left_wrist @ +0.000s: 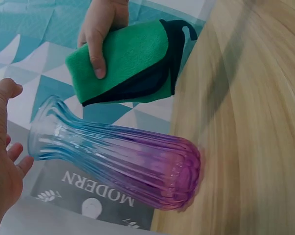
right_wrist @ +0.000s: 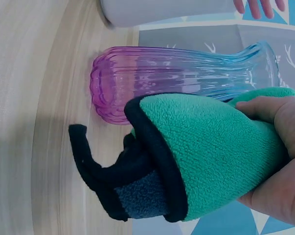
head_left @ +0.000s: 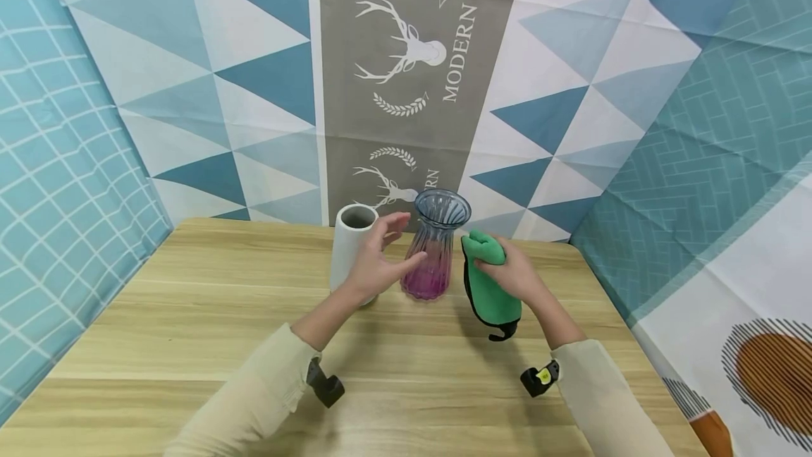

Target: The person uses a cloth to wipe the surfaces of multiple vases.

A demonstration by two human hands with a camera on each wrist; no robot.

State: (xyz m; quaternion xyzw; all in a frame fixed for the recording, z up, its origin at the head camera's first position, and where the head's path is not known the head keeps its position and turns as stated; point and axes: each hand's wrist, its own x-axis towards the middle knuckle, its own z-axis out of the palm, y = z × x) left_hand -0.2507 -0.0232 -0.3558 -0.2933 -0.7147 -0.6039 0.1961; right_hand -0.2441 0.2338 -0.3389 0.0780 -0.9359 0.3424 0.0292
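Observation:
A ribbed glass vase point(head_left: 434, 249), blue at its flared mouth and pink at the base, stands upright on the table. My left hand point(head_left: 378, 259) is at its left, fingers spread and thumb apart, holding nothing; in the left wrist view a gap shows between that hand point(left_wrist: 4, 152) and the vase's rim. On the vase's other side my right hand point(head_left: 515, 273) grips a folded green cloth point(head_left: 491, 288) with black edging and a dark loop. The right wrist view has the cloth point(right_wrist: 206, 152) close in front of the vase point(right_wrist: 152, 73), overlapping its lower side.
A white cylindrical vase point(head_left: 345, 252) stands left of the glass one, partly behind my left hand. The wooden table point(head_left: 190, 323) meets a patterned cloth backdrop point(head_left: 266, 90) at its far edge. Blue grid-patterned fabric point(head_left: 51, 125) hangs along the left side.

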